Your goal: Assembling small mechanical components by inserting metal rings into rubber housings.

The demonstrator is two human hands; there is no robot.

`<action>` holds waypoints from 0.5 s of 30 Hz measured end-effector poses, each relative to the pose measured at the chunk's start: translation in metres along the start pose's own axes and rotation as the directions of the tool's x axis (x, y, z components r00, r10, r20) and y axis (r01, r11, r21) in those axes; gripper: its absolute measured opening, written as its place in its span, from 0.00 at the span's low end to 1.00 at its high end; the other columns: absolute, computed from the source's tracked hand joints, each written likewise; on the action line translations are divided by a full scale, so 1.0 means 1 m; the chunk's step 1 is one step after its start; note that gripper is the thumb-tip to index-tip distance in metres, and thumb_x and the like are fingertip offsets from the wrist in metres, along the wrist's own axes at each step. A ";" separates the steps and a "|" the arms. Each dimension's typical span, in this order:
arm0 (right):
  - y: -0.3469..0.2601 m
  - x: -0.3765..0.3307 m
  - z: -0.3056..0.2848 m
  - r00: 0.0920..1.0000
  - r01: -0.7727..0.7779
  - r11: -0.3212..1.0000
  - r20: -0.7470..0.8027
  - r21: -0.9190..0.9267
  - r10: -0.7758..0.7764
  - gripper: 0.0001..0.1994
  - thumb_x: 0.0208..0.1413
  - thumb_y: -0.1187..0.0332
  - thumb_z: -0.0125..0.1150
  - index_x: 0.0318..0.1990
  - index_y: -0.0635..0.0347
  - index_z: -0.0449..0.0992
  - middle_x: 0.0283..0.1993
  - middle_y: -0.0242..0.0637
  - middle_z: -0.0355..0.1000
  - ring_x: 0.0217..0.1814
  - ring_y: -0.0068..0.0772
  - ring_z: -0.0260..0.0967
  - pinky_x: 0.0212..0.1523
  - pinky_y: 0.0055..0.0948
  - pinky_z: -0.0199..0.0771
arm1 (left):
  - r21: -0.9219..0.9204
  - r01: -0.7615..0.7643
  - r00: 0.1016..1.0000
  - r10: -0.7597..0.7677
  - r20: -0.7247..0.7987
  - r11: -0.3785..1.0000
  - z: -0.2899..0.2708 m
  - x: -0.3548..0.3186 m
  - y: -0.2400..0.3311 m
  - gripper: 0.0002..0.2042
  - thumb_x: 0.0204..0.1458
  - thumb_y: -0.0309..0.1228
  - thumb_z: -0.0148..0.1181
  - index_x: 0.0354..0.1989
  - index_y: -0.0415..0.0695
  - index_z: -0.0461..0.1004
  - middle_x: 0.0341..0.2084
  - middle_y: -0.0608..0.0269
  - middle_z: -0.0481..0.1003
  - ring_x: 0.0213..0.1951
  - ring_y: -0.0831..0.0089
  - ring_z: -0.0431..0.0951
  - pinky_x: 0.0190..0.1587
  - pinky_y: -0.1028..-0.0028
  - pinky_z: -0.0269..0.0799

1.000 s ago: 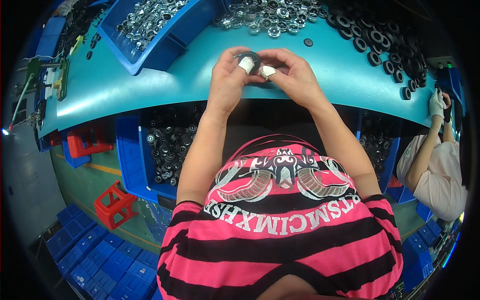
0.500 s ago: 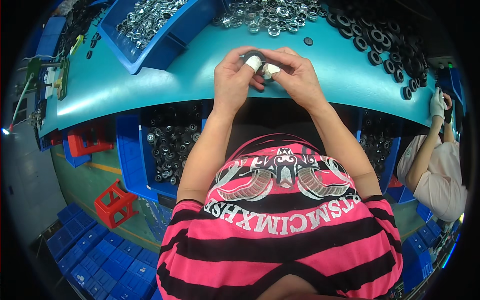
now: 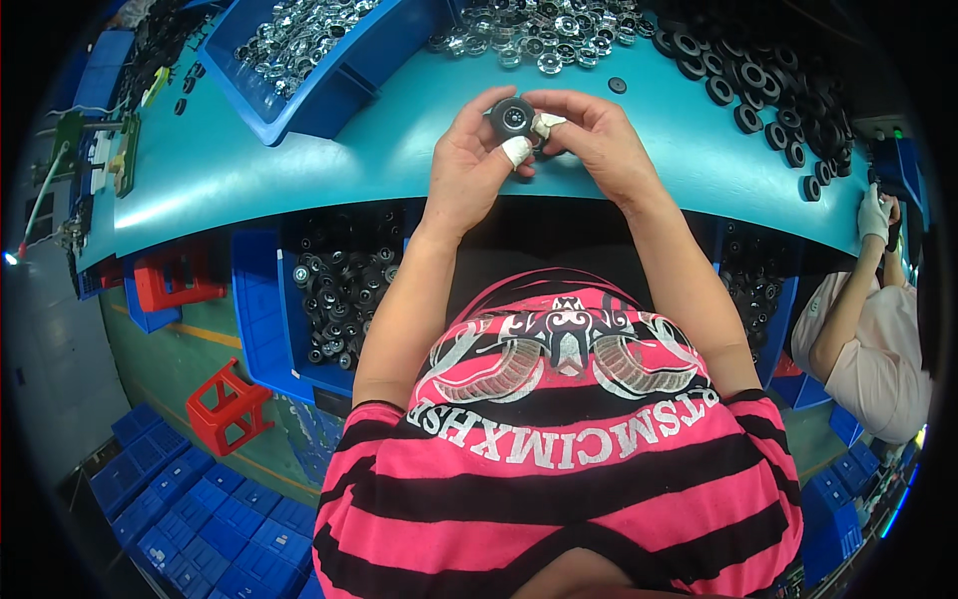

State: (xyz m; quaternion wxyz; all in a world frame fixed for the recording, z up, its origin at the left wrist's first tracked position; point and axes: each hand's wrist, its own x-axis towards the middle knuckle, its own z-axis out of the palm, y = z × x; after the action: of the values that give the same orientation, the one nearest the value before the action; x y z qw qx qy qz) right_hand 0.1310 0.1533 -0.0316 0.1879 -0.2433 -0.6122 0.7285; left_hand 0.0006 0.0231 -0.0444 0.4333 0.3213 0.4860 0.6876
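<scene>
Stools [image 3: 230,409] in red opened our left side, and above them we had a blue crate [image 3: 384,55] on the teal tabletop [image 3: 220,180], loaded with shiny clear hubs [image 3: 304,40]. Next, below the table's edge, our blue bin [image 3: 286,319] showed a heap of dark wheels. Then, centre stage, our left hand [image 3: 467,165]: fingers clamped on a black wheel [image 3: 514,117], forefinger along its upper left rim, white-wrapped thumb [image 3: 516,152] just under it, the wheel's face up towards us! On the wheel's other side, our right hand [image 3: 602,150] had its fingertips at the right rim; whether they gripped or merely touched, we couldn't tell. Beneath them we spotted a dark shape [image 3: 544,152], too hidden to name. Farther right we had a small black disc [image 3: 618,86] lying alone, then piled black rings [image 3: 735,90], and, at the edge, a co-worker's gloved hand [image 3: 873,217].
</scene>
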 end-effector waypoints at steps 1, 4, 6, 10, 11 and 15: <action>-0.002 -0.001 0.001 1.000 -0.003 1.000 -0.005 0.001 0.003 0.18 0.56 0.74 0.57 0.54 0.66 0.78 0.46 0.37 0.79 0.44 0.24 0.75 0.45 0.25 0.76 | 0.001 -0.001 1.000 0.001 -0.003 1.000 0.000 0.000 0.000 0.28 0.55 0.20 0.62 0.65 0.40 0.62 0.44 0.56 0.77 0.41 0.71 0.80 0.37 0.74 0.81; -0.003 -0.002 0.001 1.000 -0.010 1.000 0.024 -0.002 0.010 0.16 0.55 0.73 0.57 0.51 0.65 0.80 0.44 0.35 0.80 0.42 0.23 0.75 0.44 0.24 0.75 | 0.079 0.023 1.000 -0.022 -0.014 0.997 0.002 -0.002 0.005 0.28 0.54 0.21 0.64 0.65 0.40 0.63 0.44 0.58 0.76 0.41 0.73 0.79 0.36 0.74 0.80; -0.003 -0.003 0.000 0.999 -0.016 1.000 0.038 -0.010 0.016 0.15 0.55 0.73 0.57 0.50 0.64 0.81 0.42 0.34 0.80 0.41 0.23 0.75 0.43 0.24 0.75 | 0.128 -0.062 0.998 0.065 -0.025 0.990 0.004 -0.003 0.001 0.27 0.54 0.22 0.65 0.62 0.40 0.65 0.44 0.60 0.75 0.42 0.74 0.78 0.37 0.74 0.80; -0.001 -0.004 0.001 1.000 0.008 1.000 0.011 -0.030 -0.008 0.14 0.56 0.73 0.58 0.49 0.63 0.81 0.41 0.33 0.80 0.40 0.22 0.74 0.42 0.23 0.75 | 0.008 -0.106 0.990 0.106 -0.093 0.994 0.006 -0.002 -0.006 0.22 0.53 0.22 0.67 0.57 0.39 0.69 0.45 0.62 0.73 0.45 0.75 0.76 0.41 0.74 0.80; 0.000 -0.004 0.002 1.000 0.022 0.999 0.001 -0.035 -0.022 0.14 0.57 0.72 0.58 0.49 0.63 0.81 0.41 0.33 0.80 0.40 0.22 0.74 0.42 0.23 0.75 | 0.047 -0.087 0.990 0.091 -0.106 0.995 0.008 -0.002 -0.006 0.22 0.52 0.21 0.67 0.56 0.39 0.70 0.45 0.63 0.73 0.46 0.74 0.76 0.43 0.73 0.80; -0.001 -0.006 -0.001 1.000 -0.023 1.000 0.019 0.022 0.022 0.14 0.58 0.70 0.59 0.51 0.64 0.80 0.40 0.32 0.79 0.38 0.21 0.74 0.41 0.22 0.75 | 0.316 -0.127 0.978 0.173 -0.120 0.940 0.013 -0.003 -0.007 0.21 0.50 0.20 0.68 0.53 0.37 0.71 0.45 0.64 0.71 0.47 0.73 0.76 0.48 0.73 0.79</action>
State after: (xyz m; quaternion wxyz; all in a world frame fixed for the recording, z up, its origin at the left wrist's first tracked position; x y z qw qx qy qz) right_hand 0.1364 0.1509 -0.0302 0.1764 -0.2412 -0.6032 0.7395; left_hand 0.0155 0.0266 -0.0472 0.2876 0.3696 0.5913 0.6565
